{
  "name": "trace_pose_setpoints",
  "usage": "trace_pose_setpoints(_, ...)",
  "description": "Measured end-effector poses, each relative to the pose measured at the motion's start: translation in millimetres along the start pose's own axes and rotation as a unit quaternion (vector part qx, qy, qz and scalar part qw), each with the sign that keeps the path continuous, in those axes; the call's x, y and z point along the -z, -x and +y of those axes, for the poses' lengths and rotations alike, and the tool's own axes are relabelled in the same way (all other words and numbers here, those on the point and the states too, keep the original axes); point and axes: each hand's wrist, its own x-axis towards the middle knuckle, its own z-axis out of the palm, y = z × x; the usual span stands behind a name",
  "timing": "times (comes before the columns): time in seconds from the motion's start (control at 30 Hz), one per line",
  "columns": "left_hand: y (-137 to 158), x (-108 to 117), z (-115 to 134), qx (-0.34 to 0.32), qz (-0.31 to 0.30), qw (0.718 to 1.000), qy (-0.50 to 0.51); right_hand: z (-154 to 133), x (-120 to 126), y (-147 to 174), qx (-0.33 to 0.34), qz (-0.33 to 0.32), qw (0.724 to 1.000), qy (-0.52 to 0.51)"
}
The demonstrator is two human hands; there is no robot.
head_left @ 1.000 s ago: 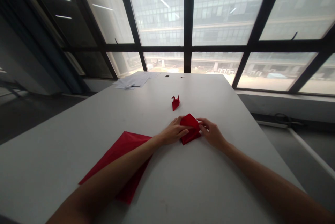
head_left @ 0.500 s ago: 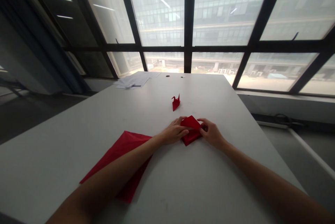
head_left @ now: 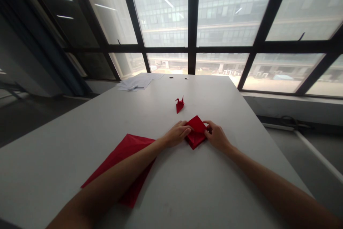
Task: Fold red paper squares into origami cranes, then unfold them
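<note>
A folded red paper square (head_left: 197, 123) lies on the white table with one corner toward me and a crease across its middle. My left hand (head_left: 177, 133) grips its left corner, the thumb on top of the paper. At the right corner, my right hand (head_left: 216, 135) pinches the edge between thumb and fingers. Just beyond stands a small red paper crane (head_left: 179, 105). Larger red paper (head_left: 125, 150) lies under my left forearm, which hides part of it.
White sheets (head_left: 140, 81) with a dark pen-like item are at the table's (head_left: 214, 93) far left. Two small round dark spots show near the far edge. Tall windows (head_left: 166, 14) rise behind, and a cable (head_left: 291, 122) lies on the floor at right.
The top layer of the small folded paper has shifted, so it now looks like a more even diamond. My left fingers have drawn back slightly to the left; my right hand has barely moved.
</note>
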Motion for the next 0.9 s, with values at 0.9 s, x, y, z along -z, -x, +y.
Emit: trace_pose_setpoints(0.9,-0.2,-4.4,-2.0,0.033,0.025,0.998,-0.055,-2.6,4.8,-3.4,-0.024,-0.024,0.988,-0.150)
